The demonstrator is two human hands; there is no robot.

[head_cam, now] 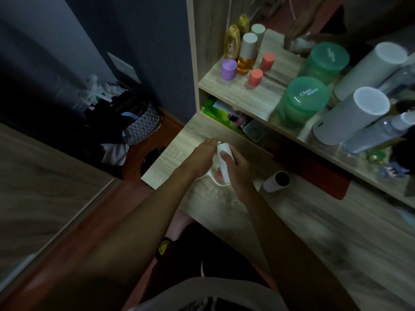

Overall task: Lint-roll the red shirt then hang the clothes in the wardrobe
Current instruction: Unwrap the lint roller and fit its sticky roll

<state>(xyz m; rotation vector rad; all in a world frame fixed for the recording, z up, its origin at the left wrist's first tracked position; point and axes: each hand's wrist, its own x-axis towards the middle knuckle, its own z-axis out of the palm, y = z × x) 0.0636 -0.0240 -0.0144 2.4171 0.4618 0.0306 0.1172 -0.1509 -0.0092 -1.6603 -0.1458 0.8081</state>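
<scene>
At frame centre our right hand (pixel 235 169) wraps its fingers (pixel 225 156) round the white lint roller (pixel 223 163), thumb on top. Our left hand (pixel 199 157) touches the roller's far end with nearly straight fingers, above the tabletop (pixel 213 203). A spare roll (pixel 277 181) lies just right, the red shirt (pixel 314 173) beyond it.
</scene>
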